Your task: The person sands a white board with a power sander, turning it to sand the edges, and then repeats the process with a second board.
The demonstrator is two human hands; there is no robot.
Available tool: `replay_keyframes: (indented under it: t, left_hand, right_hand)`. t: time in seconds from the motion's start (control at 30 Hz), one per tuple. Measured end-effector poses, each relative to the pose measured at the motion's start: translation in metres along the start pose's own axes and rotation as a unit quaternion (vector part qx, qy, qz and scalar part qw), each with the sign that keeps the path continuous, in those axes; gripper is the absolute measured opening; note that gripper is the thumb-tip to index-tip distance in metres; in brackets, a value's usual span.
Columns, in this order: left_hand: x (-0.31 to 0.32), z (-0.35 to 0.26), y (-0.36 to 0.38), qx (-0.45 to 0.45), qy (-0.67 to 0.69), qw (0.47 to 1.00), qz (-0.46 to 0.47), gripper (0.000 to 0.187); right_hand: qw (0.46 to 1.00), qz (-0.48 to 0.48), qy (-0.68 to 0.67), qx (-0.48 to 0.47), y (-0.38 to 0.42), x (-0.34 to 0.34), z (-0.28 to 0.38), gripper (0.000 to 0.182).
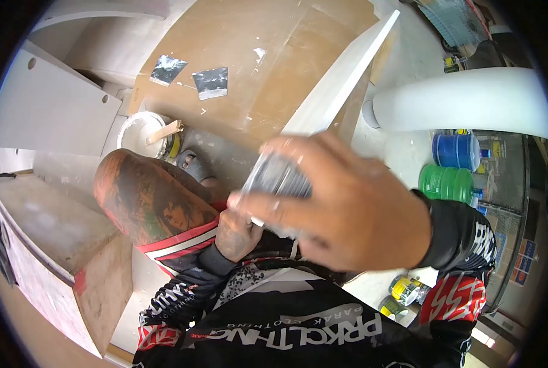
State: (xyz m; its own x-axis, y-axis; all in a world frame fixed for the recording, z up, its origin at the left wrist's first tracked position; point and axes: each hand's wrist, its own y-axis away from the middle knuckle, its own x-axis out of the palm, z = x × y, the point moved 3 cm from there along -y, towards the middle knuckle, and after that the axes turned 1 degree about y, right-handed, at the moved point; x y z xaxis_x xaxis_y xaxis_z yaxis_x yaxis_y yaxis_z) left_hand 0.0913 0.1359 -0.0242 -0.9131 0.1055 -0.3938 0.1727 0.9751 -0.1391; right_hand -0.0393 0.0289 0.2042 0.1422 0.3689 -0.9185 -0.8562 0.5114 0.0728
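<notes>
Right hand [366, 205], fingers pinching a grey block [280, 178] beside the white board [326, 101]! Left hand's [235, 236] finger grip: can't tell.

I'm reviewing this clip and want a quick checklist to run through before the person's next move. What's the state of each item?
1. Right hand has a grip on the dark pad: ok, fingers and thumb sit on opposite sides.
2. Pad touching the white board: cannot tell, the right hand and pad cover the near end.
3. Left hand gripping the board: cannot tell, it is curled by the near end, partly hidden.
4. Bucket apart from the board: ok, it stands by the knee, a wood stick at its rim.
5. Cardboard free of scraps: not ok, two dark sheets and white bits lie on it.
</notes>
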Motion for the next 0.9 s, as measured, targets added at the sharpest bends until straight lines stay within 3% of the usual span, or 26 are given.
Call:
replay_keyframes:
  t: [0.1,0.2,0.27,0.33,0.4,0.43,0.53,0.67,0.73,0.8,0.9]
  left_hand:
    - [-0.001,-0.008,-0.009,0.002,0.019,1.0,-0.009,0.042]
    - [-0.006,-0.014,-0.014,0.024,0.014,0.999,-0.018,0.054]
    - [-0.004,-0.015,-0.014,0.012,0.02,1.0,-0.016,0.053]
    - [-0.004,-0.015,-0.015,0.002,0.022,1.0,-0.011,0.051]
    - [-0.005,-0.016,-0.015,-0.008,0.035,0.999,-0.017,0.051]
    - [-0.003,-0.017,-0.014,0.0,0.029,1.0,-0.003,0.051]
    - [-0.004,-0.025,-0.017,0.036,-0.001,0.999,-0.001,0.053]
    - [-0.008,-0.047,-0.02,0.012,0.003,1.0,0.005,0.051]
    - [-0.009,-0.058,-0.024,-0.004,-0.02,1.0,0.021,0.051]
    - [-0.011,-0.07,-0.029,-0.025,-0.059,0.998,0.025,0.05]
    - [-0.015,-0.082,-0.035,-0.045,-0.095,0.993,0.045,0.051]
  right_hand:
    - [0.998,-0.045,0.001,0.043,0.007,-0.014,-0.042,0.073]
    - [0.993,-0.071,0.09,0.037,0.019,-0.035,-0.113,0.077]
    - [0.988,-0.085,0.065,0.112,0.031,-0.054,-0.156,0.075]
    - [0.971,-0.091,-0.041,0.216,0.039,-0.072,-0.196,0.074]
    - [0.979,-0.13,0.036,0.153,0.053,-0.078,-0.27,0.074]
    - [0.975,-0.143,0.033,0.164,0.058,-0.085,-0.276,0.074]
    - [0.96,-0.143,-0.02,0.238,0.066,-0.091,-0.276,0.079]
    - [0.965,-0.205,0.16,0.022,0.073,-0.073,-0.231,0.084]
    - [0.977,-0.201,0.061,0.035,0.075,-0.054,-0.198,0.072]
    - [0.979,-0.184,0.031,0.085,0.075,-0.033,-0.154,0.07]
    - [0.975,-0.208,-0.001,0.071,0.084,-0.005,-0.103,0.07]
